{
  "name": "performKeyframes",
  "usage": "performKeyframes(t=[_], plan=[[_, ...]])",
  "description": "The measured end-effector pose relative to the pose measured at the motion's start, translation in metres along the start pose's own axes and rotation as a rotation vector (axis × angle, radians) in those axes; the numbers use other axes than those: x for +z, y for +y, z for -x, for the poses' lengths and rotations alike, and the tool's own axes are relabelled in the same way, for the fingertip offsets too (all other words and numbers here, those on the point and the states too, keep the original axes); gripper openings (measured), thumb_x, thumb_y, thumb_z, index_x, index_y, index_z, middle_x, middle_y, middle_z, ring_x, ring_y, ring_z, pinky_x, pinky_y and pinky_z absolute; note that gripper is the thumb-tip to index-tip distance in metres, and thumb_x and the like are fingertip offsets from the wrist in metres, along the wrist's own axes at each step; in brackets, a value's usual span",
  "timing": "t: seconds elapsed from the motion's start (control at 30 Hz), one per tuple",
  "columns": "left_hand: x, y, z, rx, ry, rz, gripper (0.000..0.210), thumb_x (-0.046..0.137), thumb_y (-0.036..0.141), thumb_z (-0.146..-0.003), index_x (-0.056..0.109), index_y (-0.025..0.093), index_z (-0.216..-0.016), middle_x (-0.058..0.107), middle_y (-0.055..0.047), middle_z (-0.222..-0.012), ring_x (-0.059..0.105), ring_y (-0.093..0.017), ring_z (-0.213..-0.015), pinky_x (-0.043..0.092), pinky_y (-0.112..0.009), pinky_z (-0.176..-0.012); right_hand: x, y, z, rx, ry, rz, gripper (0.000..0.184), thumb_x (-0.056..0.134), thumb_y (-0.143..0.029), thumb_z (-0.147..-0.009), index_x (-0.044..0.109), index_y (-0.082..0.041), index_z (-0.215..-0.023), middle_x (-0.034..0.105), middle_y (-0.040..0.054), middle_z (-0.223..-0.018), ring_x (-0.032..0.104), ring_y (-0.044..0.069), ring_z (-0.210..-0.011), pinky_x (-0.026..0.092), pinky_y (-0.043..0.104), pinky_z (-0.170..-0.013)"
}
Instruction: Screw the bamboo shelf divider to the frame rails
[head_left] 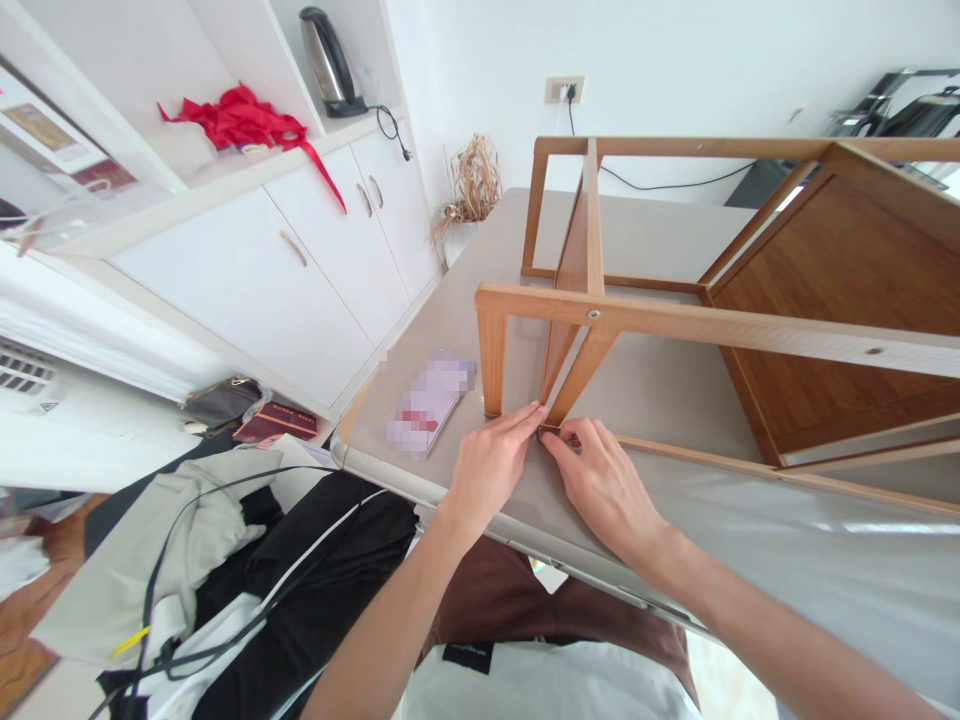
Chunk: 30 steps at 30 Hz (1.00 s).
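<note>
A wooden shelf frame (679, 325) lies on its side on the table, its slatted legs and inner panel (574, 260) facing me. My left hand (491, 460) rests at the frame's near lower rail, fingers stretched out together and fingertips touching the wood by the panel's foot. Its thumb is hidden. Just right of it, my right hand (604, 480) is closed, thumb and curled fingers pinched at the same joint. A small dark bit shows at those fingertips, too small to name. A blurred flat pale item, phone-like (433, 402), lies left of my hands.
The grey table (517, 500) has its near edge against my body. White cabinets (300, 270) stand at the left, bearing a kettle (330, 65) and red ribbon (244, 120). Clothes and cables (300, 570) are heaped below left. A dried plant (474, 185) stands behind the table.
</note>
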<state>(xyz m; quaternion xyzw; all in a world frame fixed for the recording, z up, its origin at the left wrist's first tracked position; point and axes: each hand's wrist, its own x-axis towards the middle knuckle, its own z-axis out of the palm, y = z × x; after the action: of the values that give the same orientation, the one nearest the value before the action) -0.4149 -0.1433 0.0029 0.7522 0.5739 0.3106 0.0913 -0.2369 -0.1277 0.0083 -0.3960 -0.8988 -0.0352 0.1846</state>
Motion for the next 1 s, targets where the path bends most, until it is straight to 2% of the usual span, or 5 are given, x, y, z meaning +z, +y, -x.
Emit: performKeyframes(t=[0.67, 0.8, 1.0], plan=[[0.0005, 0.0001, 0.0006, -0.008, -0.003, 0.020, 0.041, 0.051, 0.011, -0.096, 0.063, 0.030, -0.131, 0.062, 0.004, -0.137, 0.065, -0.017, -0.120, 0.055, -0.033, -0.102, -0.0033, -0.0078, -0.0031, -0.044, 0.018, 0.078, 0.024, 0.045, -0.004, -0.092, 0.064, -0.014, -0.104, 0.054, 0.0112, -0.100, 0.045, 0.022, -0.088, 0.046, 0.033, -0.076], [-0.0002, 0.0002, 0.0007, -0.013, -0.008, 0.013, 0.039, 0.050, 0.014, -0.098, 0.063, 0.029, -0.131, 0.062, 0.004, -0.137, 0.065, -0.016, -0.119, 0.056, -0.032, -0.100, -0.0001, -0.0074, -0.0014, -0.010, 0.038, 0.046, 0.024, 0.046, -0.003, -0.092, 0.064, -0.014, -0.102, 0.054, 0.0100, -0.098, 0.047, 0.021, -0.088, 0.045, 0.032, -0.076], [0.0003, -0.0011, 0.0013, -0.003, -0.008, 0.017, 0.044, 0.049, 0.008, -0.096, 0.062, 0.029, -0.132, 0.062, 0.004, -0.138, 0.065, -0.015, -0.119, 0.053, -0.033, -0.104, 0.0010, -0.0037, 0.0001, 0.055, 0.047, -0.063, 0.022, 0.046, -0.006, -0.094, 0.065, -0.018, -0.099, 0.055, 0.0078, -0.097, 0.050, 0.019, -0.089, 0.044, 0.030, -0.077]])
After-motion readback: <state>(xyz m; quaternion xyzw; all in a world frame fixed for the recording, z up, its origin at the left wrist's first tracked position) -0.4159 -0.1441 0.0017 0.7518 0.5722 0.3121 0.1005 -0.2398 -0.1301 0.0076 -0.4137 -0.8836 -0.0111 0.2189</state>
